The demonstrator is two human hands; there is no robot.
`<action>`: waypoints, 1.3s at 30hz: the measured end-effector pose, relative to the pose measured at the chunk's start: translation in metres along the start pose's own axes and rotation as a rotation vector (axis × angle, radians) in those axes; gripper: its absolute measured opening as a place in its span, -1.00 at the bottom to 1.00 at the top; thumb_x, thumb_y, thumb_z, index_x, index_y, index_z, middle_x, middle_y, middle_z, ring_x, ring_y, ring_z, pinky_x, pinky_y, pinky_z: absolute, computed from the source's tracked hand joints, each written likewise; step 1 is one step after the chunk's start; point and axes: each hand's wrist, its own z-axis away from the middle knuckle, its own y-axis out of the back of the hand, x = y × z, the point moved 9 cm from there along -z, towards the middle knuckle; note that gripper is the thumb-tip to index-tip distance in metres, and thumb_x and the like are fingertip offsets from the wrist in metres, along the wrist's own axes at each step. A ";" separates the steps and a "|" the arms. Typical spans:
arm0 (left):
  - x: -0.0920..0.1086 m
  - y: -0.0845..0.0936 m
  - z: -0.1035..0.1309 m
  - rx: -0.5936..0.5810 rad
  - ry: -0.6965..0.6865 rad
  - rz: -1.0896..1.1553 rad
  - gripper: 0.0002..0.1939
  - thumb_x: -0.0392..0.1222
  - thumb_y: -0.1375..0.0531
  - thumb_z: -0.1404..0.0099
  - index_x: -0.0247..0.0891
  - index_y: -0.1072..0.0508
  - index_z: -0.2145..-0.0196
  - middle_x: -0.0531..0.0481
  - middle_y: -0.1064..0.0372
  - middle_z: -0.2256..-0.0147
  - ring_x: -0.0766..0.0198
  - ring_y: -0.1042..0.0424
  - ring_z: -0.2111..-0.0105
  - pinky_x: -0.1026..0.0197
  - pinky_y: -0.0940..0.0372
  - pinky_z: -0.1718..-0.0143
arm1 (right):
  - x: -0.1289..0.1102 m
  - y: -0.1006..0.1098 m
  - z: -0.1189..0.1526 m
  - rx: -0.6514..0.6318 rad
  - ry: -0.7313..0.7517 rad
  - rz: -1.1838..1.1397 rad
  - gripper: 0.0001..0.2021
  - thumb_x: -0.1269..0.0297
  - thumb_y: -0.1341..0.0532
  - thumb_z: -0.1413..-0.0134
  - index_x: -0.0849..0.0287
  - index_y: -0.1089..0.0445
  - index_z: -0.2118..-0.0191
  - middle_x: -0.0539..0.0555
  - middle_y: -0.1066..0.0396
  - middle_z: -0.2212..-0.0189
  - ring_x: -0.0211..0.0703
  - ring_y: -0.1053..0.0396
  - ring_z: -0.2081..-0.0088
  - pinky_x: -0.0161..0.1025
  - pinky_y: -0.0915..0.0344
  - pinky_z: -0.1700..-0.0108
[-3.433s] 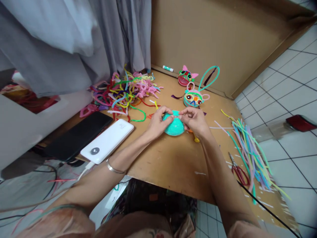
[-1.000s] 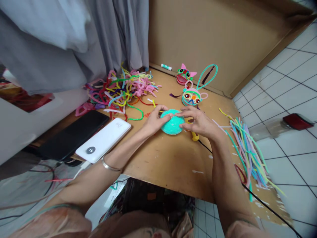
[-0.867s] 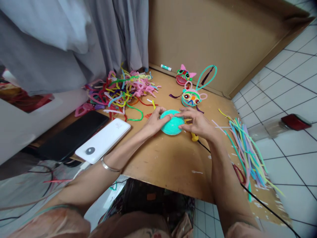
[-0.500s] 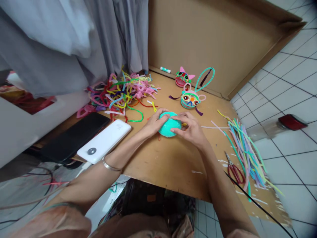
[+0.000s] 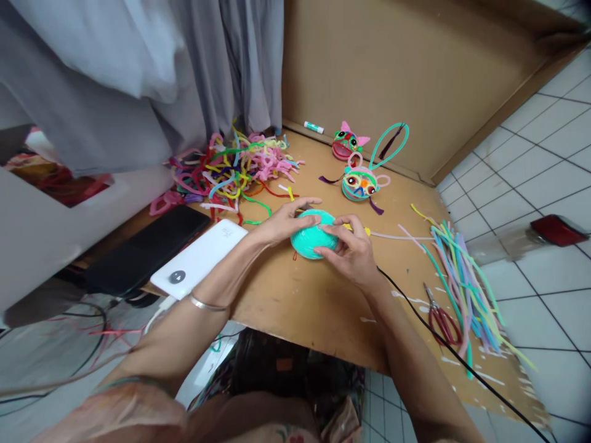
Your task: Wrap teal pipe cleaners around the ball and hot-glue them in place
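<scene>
Between my hands, over the middle of the table, is a turquoise dome-like round piece [image 5: 306,242] with fine ridges on its surface. My left hand [image 5: 282,223] holds its left side, the thumb lying across the top and one finger stretched out behind. On the right, the thumb and bent fingers of my right hand [image 5: 354,255] grip its edge. A small red loop [image 5: 295,255] shows at its lower left. Its underside is hidden.
Two pipe-cleaner animal heads [image 5: 359,184] and a glue stick [image 5: 314,127] stand at the back. Tangled pipe cleaners [image 5: 231,163] lie left, behind a white power bank [image 5: 198,258] and a black device [image 5: 148,249]. Straight pipe cleaners [image 5: 466,283], red-handled scissors [image 5: 443,323] and a black cable [image 5: 425,323] lie right.
My left hand's finger has lifted and straightened away from the turquoise piece. My right fingers have shifted along its edge. The view has moved slightly, and more of the black cable shows.
</scene>
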 end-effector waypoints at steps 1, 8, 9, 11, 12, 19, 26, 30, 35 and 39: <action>0.000 0.000 0.000 0.021 -0.007 -0.007 -0.35 0.11 -0.30 -0.12 -0.32 -0.42 -0.07 -0.20 -0.43 -0.06 0.07 -0.41 -0.01 0.10 -0.31 -0.01 | 0.000 0.000 0.000 0.014 -0.006 0.012 -0.58 -0.09 -0.28 -0.16 0.14 -0.49 0.05 0.14 -0.29 0.11 -0.42 -0.18 0.54 -0.28 -0.36 0.50; 0.005 -0.006 0.006 0.021 -0.036 -0.073 -0.47 0.19 -0.20 -0.23 -0.29 -0.43 0.04 -0.11 -0.46 0.05 0.09 -0.42 0.04 0.08 -0.28 -0.01 | -0.012 0.002 0.001 0.048 0.014 0.190 -0.62 -0.03 -0.25 -0.21 0.15 -0.49 0.04 0.15 -0.31 0.15 -0.28 -0.30 0.43 -0.25 -0.36 0.43; 0.004 -0.006 0.006 0.011 -0.028 -0.066 -0.48 0.16 -0.19 -0.24 -0.29 -0.43 0.02 -0.11 -0.45 0.03 0.09 -0.41 0.02 0.07 -0.28 -0.03 | -0.014 0.002 0.001 0.050 0.023 0.210 -0.63 -0.02 -0.24 -0.22 0.16 -0.49 0.04 0.15 -0.31 0.16 -0.26 -0.32 0.40 -0.26 -0.35 0.43; 0.002 -0.007 0.007 -0.008 -0.014 -0.046 -0.51 0.08 -0.19 -0.23 -0.27 -0.42 -0.01 -0.10 -0.44 0.00 0.07 -0.40 -0.02 0.05 -0.27 -0.07 | -0.017 0.003 0.001 0.053 0.032 0.232 -0.63 -0.01 -0.24 -0.22 0.18 -0.49 0.05 0.16 -0.31 0.16 -0.23 -0.35 0.37 -0.27 -0.33 0.44; 0.001 -0.006 0.007 -0.016 -0.012 -0.038 -0.52 0.04 -0.19 -0.22 -0.26 -0.42 -0.02 -0.10 -0.43 -0.02 0.07 -0.39 -0.04 0.04 -0.26 -0.09 | -0.017 0.003 0.001 0.052 0.030 0.236 -0.63 -0.01 -0.24 -0.22 0.18 -0.49 0.05 0.16 -0.31 0.16 -0.22 -0.36 0.36 -0.27 -0.33 0.44; 0.003 -0.007 0.004 -0.032 -0.065 -0.037 -0.41 0.03 -0.23 -0.14 -0.36 -0.41 -0.07 -0.21 -0.44 -0.05 0.01 -0.42 -0.05 -0.02 -0.30 -0.13 | -0.014 0.001 0.002 0.046 -0.006 0.235 -0.63 -0.04 -0.23 -0.22 0.14 -0.48 0.04 0.16 -0.31 0.15 -0.21 -0.36 0.36 -0.26 -0.33 0.44; 0.004 -0.011 0.007 0.053 -0.061 -0.152 -0.38 0.07 -0.20 -0.22 -0.38 -0.39 -0.13 -0.28 -0.41 -0.12 -0.02 -0.41 -0.09 -0.05 -0.29 -0.16 | -0.008 0.004 0.004 0.075 -0.054 0.205 -0.62 -0.05 -0.23 -0.22 0.16 -0.48 0.06 0.16 -0.31 0.15 -0.23 -0.35 0.37 -0.25 -0.35 0.41; 0.005 -0.009 0.008 0.063 -0.059 -0.159 -0.40 0.08 -0.18 -0.24 -0.32 -0.40 -0.14 -0.22 -0.42 -0.12 -0.01 -0.40 -0.11 -0.05 -0.26 -0.19 | -0.006 0.003 0.003 0.066 -0.061 0.190 -0.61 -0.03 -0.24 -0.21 0.16 -0.47 0.03 0.18 -0.31 0.13 -0.19 -0.38 0.33 -0.23 -0.38 0.38; -0.002 -0.011 0.005 -0.024 0.053 0.120 -0.38 0.04 -0.18 -0.15 -0.34 -0.44 -0.11 -0.24 -0.44 -0.08 -0.06 -0.39 -0.11 -0.09 -0.28 -0.15 | -0.010 0.001 0.003 0.062 -0.057 0.239 -0.61 -0.01 -0.24 -0.21 0.11 -0.47 -0.03 0.17 -0.31 0.14 -0.15 -0.38 0.30 -0.20 -0.39 0.35; -0.006 -0.013 0.006 -0.062 0.113 0.238 -0.31 -0.04 -0.25 -0.03 -0.35 -0.44 -0.13 -0.24 -0.45 -0.06 -0.06 -0.40 -0.07 -0.08 -0.29 -0.11 | -0.014 0.002 0.005 0.071 -0.046 0.261 -0.63 0.00 -0.23 -0.22 0.10 -0.48 -0.01 0.15 -0.32 0.15 -0.21 -0.35 0.36 -0.24 -0.35 0.40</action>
